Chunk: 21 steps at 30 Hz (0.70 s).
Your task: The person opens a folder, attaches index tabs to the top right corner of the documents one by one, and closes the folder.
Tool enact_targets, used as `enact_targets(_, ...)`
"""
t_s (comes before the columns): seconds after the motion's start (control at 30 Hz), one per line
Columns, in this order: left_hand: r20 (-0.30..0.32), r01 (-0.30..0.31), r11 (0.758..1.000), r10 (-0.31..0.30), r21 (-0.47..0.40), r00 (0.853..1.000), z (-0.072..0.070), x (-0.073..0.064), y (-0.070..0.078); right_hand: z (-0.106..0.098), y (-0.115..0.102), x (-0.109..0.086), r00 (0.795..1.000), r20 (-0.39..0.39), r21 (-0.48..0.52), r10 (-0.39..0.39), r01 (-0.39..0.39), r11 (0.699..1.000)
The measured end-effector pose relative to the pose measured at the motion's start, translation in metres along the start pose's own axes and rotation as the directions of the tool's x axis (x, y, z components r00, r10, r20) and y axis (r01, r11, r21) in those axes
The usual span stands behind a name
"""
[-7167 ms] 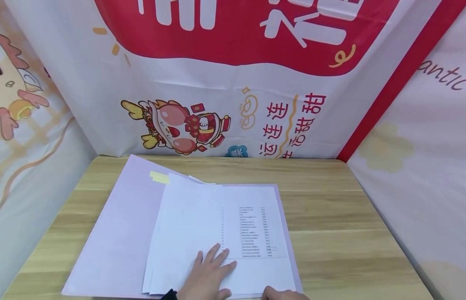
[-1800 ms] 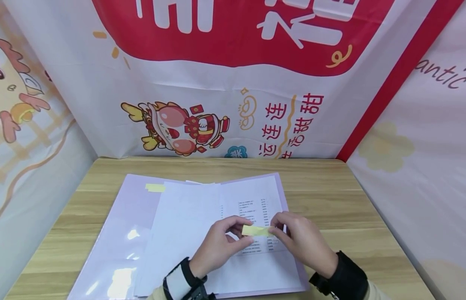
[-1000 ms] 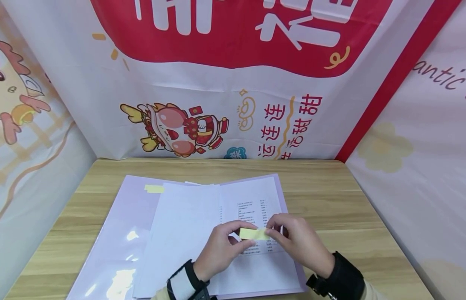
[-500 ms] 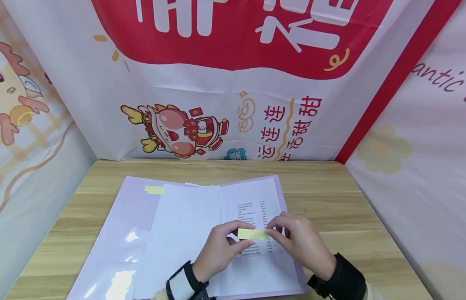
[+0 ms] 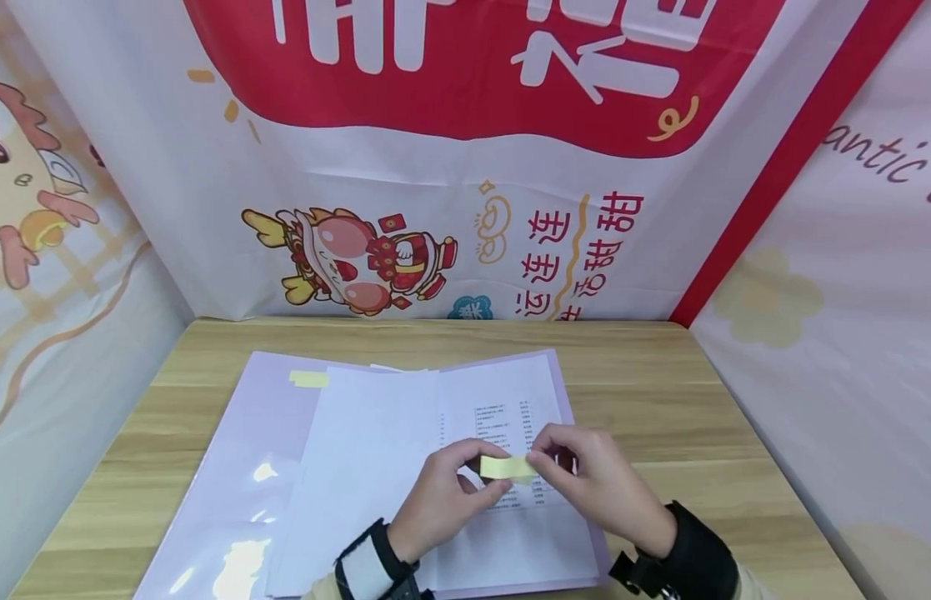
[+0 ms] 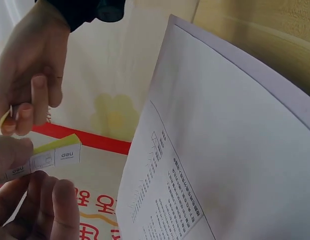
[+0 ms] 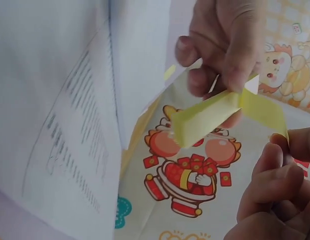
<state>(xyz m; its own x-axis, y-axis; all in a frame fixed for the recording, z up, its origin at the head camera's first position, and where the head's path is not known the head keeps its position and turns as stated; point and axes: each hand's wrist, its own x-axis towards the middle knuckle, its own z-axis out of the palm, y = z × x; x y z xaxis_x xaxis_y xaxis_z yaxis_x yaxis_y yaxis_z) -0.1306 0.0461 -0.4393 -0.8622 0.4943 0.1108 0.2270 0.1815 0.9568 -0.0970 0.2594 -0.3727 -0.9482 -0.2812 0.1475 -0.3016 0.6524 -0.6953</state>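
Note:
Above an open lilac folder (image 5: pixel 232 442), my left hand (image 5: pixel 438 504) holds a small pad of yellow sticky notes (image 5: pixel 498 467) between thumb and fingers. White backing printed "deli" shows on the pad (image 6: pixel 67 154) in the left wrist view. My right hand (image 5: pixel 603 487) pinches the free end of the top sticky note (image 7: pixel 265 114). In the right wrist view that note stands bent up from the pad, still joined to it beneath the left thumb. Under both hands lies a white page (image 5: pixel 525 546) with a printed table, partly covered by the fingers.
A blank white sheet (image 5: pixel 360 467) covers the folder's middle. Yellow sticky tabs (image 5: pixel 309 379) stick out at its upper left edge. The folder lies on a wooden table (image 5: pixel 675 450), with printed cloth (image 5: pixel 405 158) hanging behind and at both sides.
Earlier the left hand lay spread on the page and the right was at its lower edge; both have since come up to the sticky notes. Lately the right fingers have moved slightly left.

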Motion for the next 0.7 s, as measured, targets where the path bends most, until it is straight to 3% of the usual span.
enact_targets(0.37,0.061,-0.031,0.996,0.035,-0.08,0.998,0.008,0.001,-0.01,0.0,-0.011,0.003,1.0,0.012,0.097,-0.022,0.02,0.995)
enact_targets(0.7,0.045,-0.025,0.999,0.027,-0.034,0.999,0.01,0.001,-0.014,-0.004,-0.014,0.001,1.0,0.01,0.123,0.009,-0.01,0.992)
